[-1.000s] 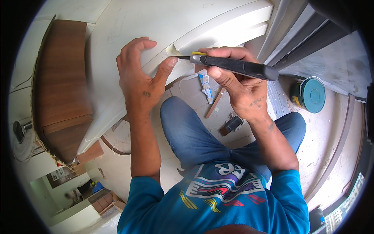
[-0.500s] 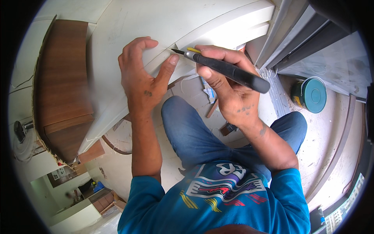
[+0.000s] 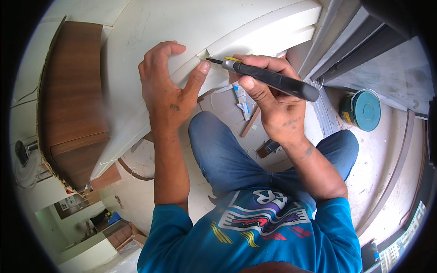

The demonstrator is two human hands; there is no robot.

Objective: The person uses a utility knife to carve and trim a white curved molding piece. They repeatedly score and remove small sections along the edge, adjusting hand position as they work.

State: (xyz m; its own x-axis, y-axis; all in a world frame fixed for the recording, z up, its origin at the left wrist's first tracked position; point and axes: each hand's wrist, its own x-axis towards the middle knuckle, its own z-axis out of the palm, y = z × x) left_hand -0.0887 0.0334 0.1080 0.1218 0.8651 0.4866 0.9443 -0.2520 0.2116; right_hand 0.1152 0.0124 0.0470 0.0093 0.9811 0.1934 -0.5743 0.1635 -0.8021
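A large white panel (image 3: 150,41) with raised moulding strips leans in front of me. My left hand (image 3: 166,88) presses flat on it, thumb stretched up to a notch in the moulding (image 3: 202,57). My right hand (image 3: 268,98) grips a black-handled utility knife (image 3: 268,77) with a yellow slider. Its blade tip points left into that notch, just above my left thumb.
A dark wooden cabinet (image 3: 73,104) stands at the left. A green-lidded can (image 3: 362,109) sits on the floor at the right, by grey door frames (image 3: 346,41). A tube (image 3: 241,102), a wooden stick (image 3: 250,120) and a small dark object (image 3: 268,148) lie on the floor past my knees.
My right hand has raised the knife and moved it left, bringing the blade tip up into the moulding notch. My left hand stays pressed on the panel.
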